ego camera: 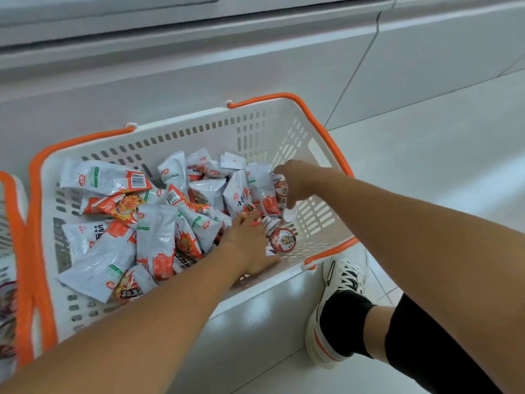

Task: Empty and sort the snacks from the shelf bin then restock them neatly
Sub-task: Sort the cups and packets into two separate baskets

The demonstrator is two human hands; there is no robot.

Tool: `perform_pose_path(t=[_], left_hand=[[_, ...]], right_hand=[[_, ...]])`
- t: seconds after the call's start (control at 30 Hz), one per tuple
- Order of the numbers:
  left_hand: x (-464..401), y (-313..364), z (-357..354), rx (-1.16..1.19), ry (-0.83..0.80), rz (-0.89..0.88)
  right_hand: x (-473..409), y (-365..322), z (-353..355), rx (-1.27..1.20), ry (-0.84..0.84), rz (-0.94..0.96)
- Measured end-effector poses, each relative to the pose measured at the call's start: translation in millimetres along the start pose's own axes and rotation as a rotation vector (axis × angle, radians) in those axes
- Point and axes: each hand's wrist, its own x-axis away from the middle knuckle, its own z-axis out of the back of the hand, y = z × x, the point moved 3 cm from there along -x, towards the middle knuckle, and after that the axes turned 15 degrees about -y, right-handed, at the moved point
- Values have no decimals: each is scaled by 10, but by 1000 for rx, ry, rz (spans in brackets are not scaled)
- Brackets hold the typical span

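A white basket (199,129) with orange handles sits on the floor, holding several silver and orange snack packets (154,231). Small round red-and-white cups (283,240) lie at its right end. My left hand (248,243) reaches into the basket among the packets beside those cups, fingers curled down; what it holds is hidden. My right hand (295,180) is at the basket's right wall and grips a small red-and-white cup (281,190).
A second orange-handled basket (11,251) stands at the left edge. A white cabinet or freezer front (199,66) runs behind the baskets. My leg and a white shoe (335,308) stand on the pale tiled floor to the right.
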Motion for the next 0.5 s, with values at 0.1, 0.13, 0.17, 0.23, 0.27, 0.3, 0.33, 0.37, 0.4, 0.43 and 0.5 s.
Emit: perform_pose_path(t=[0.1, 0.13, 0.17, 0.23, 0.27, 0.3, 0.33, 0.37, 0.4, 0.43, 0.5], left_hand=[[74, -220, -87, 41, -32, 156], [109, -327, -71, 76, -38, 230], [150, -439, -38, 104, -44, 292], [219, -610, 51, 159, -60, 337], [261, -666, 92, 189, -62, 335], [301, -699, 130, 212, -47, 332], [330, -718, 165, 233, -9, 330], [358, -728, 201, 253, 52, 329], [389, -733, 232, 264, 126, 330], [413, -734, 261, 270, 220, 322], [394, -738, 286, 265, 418, 262]], right_hand=[[-188, -16, -199, 141, -33, -2], [-230, -23, -234, 148, -48, 16], [-279, -30, -254, 86, -62, 46], [-334, -82, -253, -124, -88, 138], [-343, -138, -239, -187, -96, 191], [-334, -217, -218, -187, -94, 234], [-325, -302, -206, -164, -99, 266], [-297, -396, -199, -136, -108, 292], [-281, -491, -215, -139, -139, 302], [-263, -582, -230, -181, -159, 331], [-303, -714, -312, -321, -200, 407]])
